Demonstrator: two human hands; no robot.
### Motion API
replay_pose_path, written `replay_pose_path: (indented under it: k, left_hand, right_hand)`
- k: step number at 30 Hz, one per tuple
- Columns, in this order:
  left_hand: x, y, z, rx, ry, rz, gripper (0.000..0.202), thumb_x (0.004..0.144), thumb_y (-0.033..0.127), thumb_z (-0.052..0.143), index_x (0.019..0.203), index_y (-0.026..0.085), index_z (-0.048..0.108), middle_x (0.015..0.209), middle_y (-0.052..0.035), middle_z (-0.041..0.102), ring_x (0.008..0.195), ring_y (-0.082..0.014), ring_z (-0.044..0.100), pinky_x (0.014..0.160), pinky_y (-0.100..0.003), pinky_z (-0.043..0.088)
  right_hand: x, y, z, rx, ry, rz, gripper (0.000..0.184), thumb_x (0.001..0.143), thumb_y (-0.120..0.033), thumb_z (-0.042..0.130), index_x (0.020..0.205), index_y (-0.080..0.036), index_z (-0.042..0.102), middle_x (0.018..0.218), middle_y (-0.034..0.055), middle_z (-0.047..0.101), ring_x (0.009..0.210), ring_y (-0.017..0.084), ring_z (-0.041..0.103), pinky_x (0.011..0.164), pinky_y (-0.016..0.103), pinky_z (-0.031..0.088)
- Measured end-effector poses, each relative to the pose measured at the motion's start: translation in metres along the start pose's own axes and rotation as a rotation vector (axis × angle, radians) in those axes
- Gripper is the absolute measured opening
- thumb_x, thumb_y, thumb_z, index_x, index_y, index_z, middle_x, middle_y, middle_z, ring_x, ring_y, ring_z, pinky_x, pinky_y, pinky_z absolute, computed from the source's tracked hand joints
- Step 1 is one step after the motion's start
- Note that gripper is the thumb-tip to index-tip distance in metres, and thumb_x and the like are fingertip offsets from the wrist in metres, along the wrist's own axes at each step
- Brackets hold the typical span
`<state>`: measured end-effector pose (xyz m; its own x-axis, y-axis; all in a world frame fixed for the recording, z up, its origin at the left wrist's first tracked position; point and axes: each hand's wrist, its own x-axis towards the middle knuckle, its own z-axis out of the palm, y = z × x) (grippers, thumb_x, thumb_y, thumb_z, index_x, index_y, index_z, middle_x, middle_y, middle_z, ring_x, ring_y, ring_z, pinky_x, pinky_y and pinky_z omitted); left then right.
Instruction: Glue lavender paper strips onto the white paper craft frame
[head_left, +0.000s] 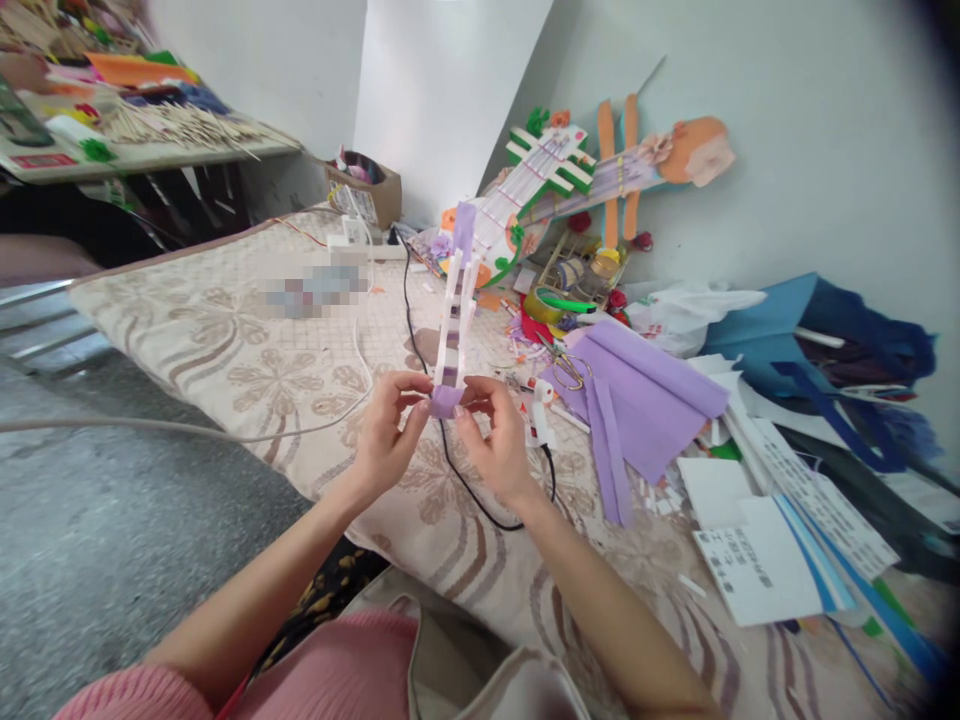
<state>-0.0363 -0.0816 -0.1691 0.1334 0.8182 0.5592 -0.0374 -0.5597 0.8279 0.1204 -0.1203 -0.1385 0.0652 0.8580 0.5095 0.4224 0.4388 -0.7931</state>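
Pinching a white-and-purple frame by its purple lower end, left hand and right hand hold it left of the purple sheet; scissors (gold-handled ones) lie at that sheet's left edge.

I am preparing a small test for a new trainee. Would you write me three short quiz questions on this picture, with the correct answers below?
1. Which hand, or hands, hold the narrow white-and-purple frame, and at which end?

2. Choose one. Which tool lies at the edge of the large purple sheet?
A) a wooden hammer
B) gold-handled metal scissors
C) a red screwdriver

3. Fill in the missing word: the beige patterned tablecloth carries large brown ____ shapes.

Key:
1. Both; the left hand and the right hand hold its lower end.
2. B
3. flower
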Motion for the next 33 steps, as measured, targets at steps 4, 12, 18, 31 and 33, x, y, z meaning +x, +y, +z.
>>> replay_pose_path:
  k: [4, 12, 18, 31, 33]
  left_hand:
    - [0.0034, 0.0027, 0.0013, 0.015, 0.021, -0.01, 0.024, 0.093, 0.023, 0.064, 0.115, 0.023, 0.056, 0.107, -0.0035, 0.058, 0.097, -0.0137, 0.062, 0.087, -0.029, 0.055]
    - [0.0023, 0.0012, -0.001, -0.008, -0.003, -0.03, 0.02, 0.096, 0.022, 0.059, 0.116, 0.024, 0.056, 0.106, -0.0039, 0.059, 0.098, -0.0147, 0.062, 0.086, -0.03, 0.055]
    - [0.0012, -0.0013, -0.0028, -0.012, -0.049, 0.063, 0.035, 0.087, 0.012, 0.065, 0.119, 0.024, 0.056, 0.113, -0.0054, 0.056, 0.106, -0.017, 0.059, 0.089, -0.031, 0.055]
    - [0.0016, -0.0016, -0.0029, -0.021, -0.039, 0.056, 0.038, 0.084, 0.009, 0.063, 0.118, 0.025, 0.057, 0.113, -0.0053, 0.057, 0.107, -0.0174, 0.059, 0.09, -0.032, 0.056]
    - [0.0016, -0.0013, -0.0033, -0.022, -0.04, 0.055, 0.038, 0.085, 0.01, 0.063, 0.119, 0.025, 0.057, 0.113, -0.0055, 0.057, 0.106, -0.0175, 0.059, 0.09, -0.033, 0.056]
  right_hand:
    - [0.0001, -0.0014, 0.0004, 0.023, 0.002, 0.026, 0.025, 0.094, -0.031, 0.058, 0.119, -0.025, 0.055, 0.1, 0.0039, 0.066, 0.092, 0.019, 0.065, 0.082, 0.037, 0.055]
    - [-0.0018, 0.0018, -0.0034, 0.148, -0.002, 0.104, 0.02, 0.1, -0.036, 0.05, 0.117, -0.027, 0.057, 0.104, 0.0045, 0.068, 0.094, 0.019, 0.067, 0.084, 0.037, 0.055]
    - [-0.0018, 0.0056, -0.0064, 0.043, -0.051, 0.012, 0.031, 0.089, -0.026, 0.062, 0.119, -0.027, 0.055, 0.107, 0.0045, 0.065, 0.101, 0.021, 0.063, 0.086, 0.038, 0.054]
    - [-0.003, 0.0051, 0.0023, -0.075, -0.029, -0.06, 0.048, 0.082, -0.013, 0.058, 0.127, -0.028, 0.047, 0.111, 0.0056, 0.059, 0.102, 0.021, 0.06, 0.085, 0.039, 0.055]
    - [-0.0031, 0.0044, 0.0018, -0.071, -0.044, -0.066, 0.048, 0.083, -0.015, 0.058, 0.128, -0.027, 0.046, 0.113, 0.0062, 0.059, 0.103, 0.021, 0.06, 0.086, 0.04, 0.055]
